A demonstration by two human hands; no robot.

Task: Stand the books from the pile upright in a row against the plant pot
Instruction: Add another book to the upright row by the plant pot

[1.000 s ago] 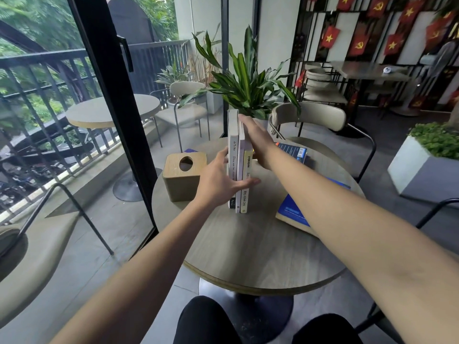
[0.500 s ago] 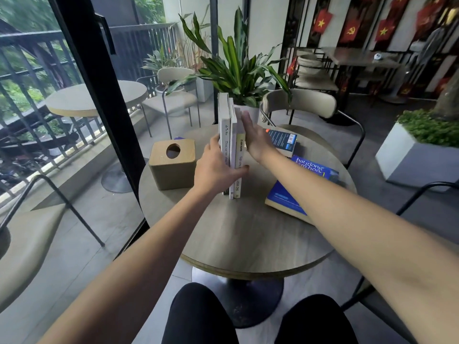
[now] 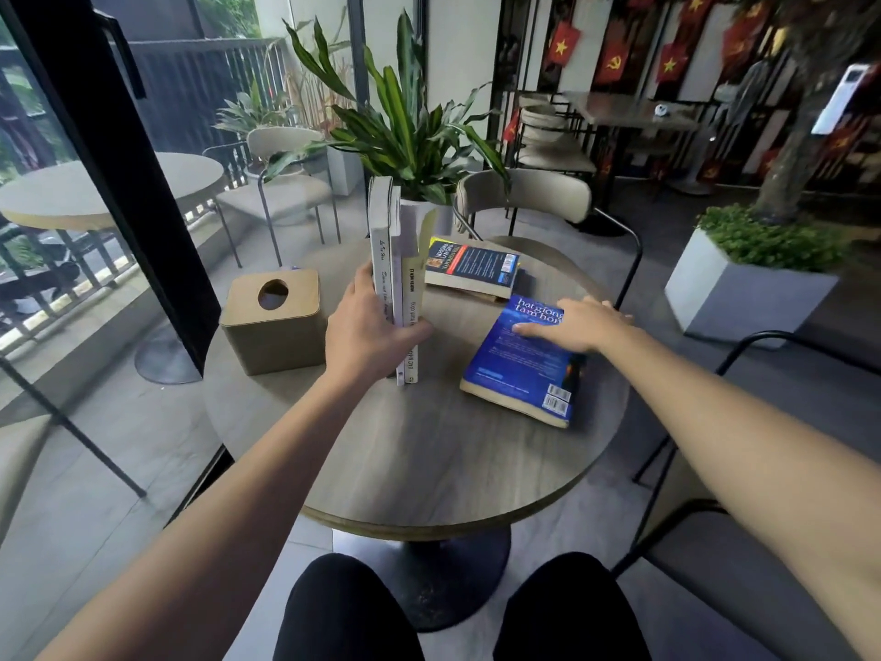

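Note:
Three pale books [image 3: 398, 274] stand upright in a row on the round wooden table [image 3: 429, 460], their far end at the white plant pot [image 3: 419, 217]. My left hand [image 3: 367, 331] clasps their near end, thumb on the right side. A blue book [image 3: 522, 362] lies flat to the right, and my right hand [image 3: 574, 324] rests flat on its cover with fingers spread. A dark book with a yellow corner [image 3: 469, 267] lies flat behind it, on top of another book.
A wooden tissue box [image 3: 274, 322] stands left of the upright books. A beige chair [image 3: 524, 198] is behind the table and a dark chair [image 3: 743, 555] at the right. A black door frame [image 3: 119, 169] runs down the left.
My right hand has left the upright books and come down to the right onto the blue book. My left hand keeps hold of the upright books.

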